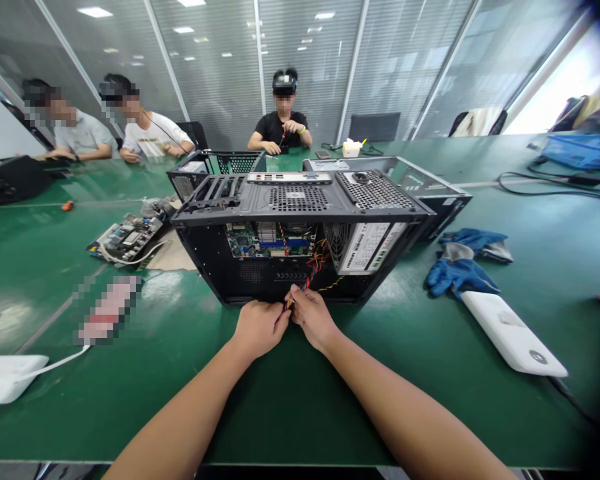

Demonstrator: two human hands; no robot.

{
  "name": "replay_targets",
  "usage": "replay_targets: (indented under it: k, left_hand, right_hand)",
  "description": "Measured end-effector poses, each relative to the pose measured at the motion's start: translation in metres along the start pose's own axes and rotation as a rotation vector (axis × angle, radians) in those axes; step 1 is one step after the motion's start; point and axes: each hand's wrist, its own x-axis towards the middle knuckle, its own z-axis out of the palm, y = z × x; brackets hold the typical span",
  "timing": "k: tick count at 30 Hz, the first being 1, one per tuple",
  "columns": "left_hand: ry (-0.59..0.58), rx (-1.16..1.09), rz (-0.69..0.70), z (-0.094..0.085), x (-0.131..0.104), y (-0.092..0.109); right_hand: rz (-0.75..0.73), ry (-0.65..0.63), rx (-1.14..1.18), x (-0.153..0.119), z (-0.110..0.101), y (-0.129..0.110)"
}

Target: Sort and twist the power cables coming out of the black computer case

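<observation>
A black computer case [300, 213] stands on the green table with its open side facing me. Inside it are a green motherboard [243, 241], a power supply [373, 248] with a white label, and a bundle of coloured cables [314, 267]. At the lower front edge of the case, my left hand [261, 325] and my right hand [314, 316] meet, with fingers pinched round the coloured cables where they come out of the case. The cable ends are mostly hidden by my fingers.
Left of the case lies a circuit board [130, 237] on cardboard, with a white power bank [10, 379] nearer me. Blue gloves [463, 275] and another white power bank [515, 333] lie right. Behind are a case panel [430, 183] and several seated people.
</observation>
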Motion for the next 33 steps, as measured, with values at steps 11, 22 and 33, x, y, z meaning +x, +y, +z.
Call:
replay_targets:
  k: [11,22,33]
  left_hand:
    - [-0.074,-0.335,-0.027,-0.003,-0.001,-0.002]
    - [-0.093,-0.489,-0.099,-0.003,-0.001,0.0]
    - [-0.172,-0.863,-0.211,-0.008,0.002,0.004]
  right_hand:
    - [-0.012,0.01,-0.026,0.002,-0.004,0.004]
    - [-0.011,-0.012,-0.005,0.002,-0.002,0.004]
    - [-0.005,-0.058,-0.002,0.001,-0.003,0.002]
